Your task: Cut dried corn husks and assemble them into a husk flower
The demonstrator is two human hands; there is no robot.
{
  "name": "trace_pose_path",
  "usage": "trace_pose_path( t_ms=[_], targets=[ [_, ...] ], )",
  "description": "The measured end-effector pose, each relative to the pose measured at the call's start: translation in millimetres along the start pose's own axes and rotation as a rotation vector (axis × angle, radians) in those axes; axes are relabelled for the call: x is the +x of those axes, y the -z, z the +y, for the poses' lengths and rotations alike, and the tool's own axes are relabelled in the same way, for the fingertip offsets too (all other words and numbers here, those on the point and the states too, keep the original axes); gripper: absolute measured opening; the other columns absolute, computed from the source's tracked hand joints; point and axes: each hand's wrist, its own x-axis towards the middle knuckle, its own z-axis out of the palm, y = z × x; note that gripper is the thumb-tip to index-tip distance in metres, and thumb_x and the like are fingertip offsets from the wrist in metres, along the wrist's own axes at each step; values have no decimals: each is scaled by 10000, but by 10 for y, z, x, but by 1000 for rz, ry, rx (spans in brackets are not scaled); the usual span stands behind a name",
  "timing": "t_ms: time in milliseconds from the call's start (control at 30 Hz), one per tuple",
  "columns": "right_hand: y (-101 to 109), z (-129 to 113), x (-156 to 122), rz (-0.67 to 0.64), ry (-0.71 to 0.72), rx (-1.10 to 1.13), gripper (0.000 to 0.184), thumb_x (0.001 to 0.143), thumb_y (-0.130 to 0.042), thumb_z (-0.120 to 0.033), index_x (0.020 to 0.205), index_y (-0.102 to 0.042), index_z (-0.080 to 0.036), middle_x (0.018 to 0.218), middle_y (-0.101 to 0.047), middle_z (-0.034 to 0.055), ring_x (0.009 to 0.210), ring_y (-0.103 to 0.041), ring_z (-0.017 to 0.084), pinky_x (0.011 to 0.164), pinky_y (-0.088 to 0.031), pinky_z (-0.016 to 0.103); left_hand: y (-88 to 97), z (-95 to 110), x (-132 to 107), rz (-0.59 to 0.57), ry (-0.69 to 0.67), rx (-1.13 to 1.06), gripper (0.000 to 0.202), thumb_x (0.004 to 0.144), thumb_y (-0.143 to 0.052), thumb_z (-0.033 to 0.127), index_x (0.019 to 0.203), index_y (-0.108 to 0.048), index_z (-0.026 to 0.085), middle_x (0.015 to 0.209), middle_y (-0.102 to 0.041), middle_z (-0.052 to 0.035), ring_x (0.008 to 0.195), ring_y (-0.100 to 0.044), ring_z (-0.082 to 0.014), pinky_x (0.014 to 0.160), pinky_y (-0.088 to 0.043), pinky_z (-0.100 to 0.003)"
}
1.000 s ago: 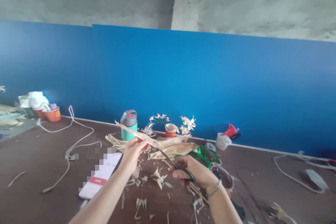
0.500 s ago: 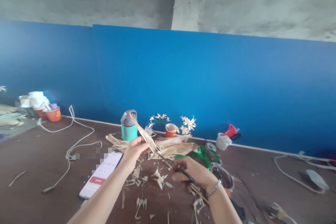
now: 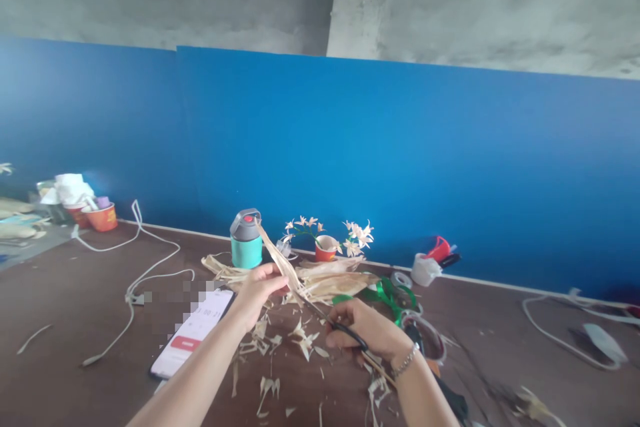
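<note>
Pale husk strip (image 3: 275, 253), one; scissors (image 3: 344, 329), one pair.

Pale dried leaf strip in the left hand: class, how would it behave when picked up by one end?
The pale dried leaf strip probably feels fairly stiff yet light: it stands upward from the left hand pinching one end. It likely snips or tears easily, judging by the pale cut scraps littering the brown table.
</note>
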Motion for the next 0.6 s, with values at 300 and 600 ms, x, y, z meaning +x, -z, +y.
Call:
trace_pose_path(
  t_ms=[300, 600],
  targets=[
    [6, 4, 0, -6, -2, -24, 373, 612, -724, -442, 806, -621, -140, 528, -563, -34, 338, -448, 45, 272, -332, 127, -46, 53, -36, 21, 57, -19, 172, 608, -697, 247, 737, -657, 140, 672, -670, -33, 606, -606, -152, 588, -462, -254],
    [21, 23, -2, 28, -18, -63, 310, 601, -738, -382, 749, -626, -134, 515, -557, -30, 338, -411, 35, 270, -303, 123, -143, 22, -84, -24, 117, -95, 258, 606, -703, 222, 840, -628, 144, 785, -700, -65, 662, -651, -189, 612, -505, -297]
  ],
)
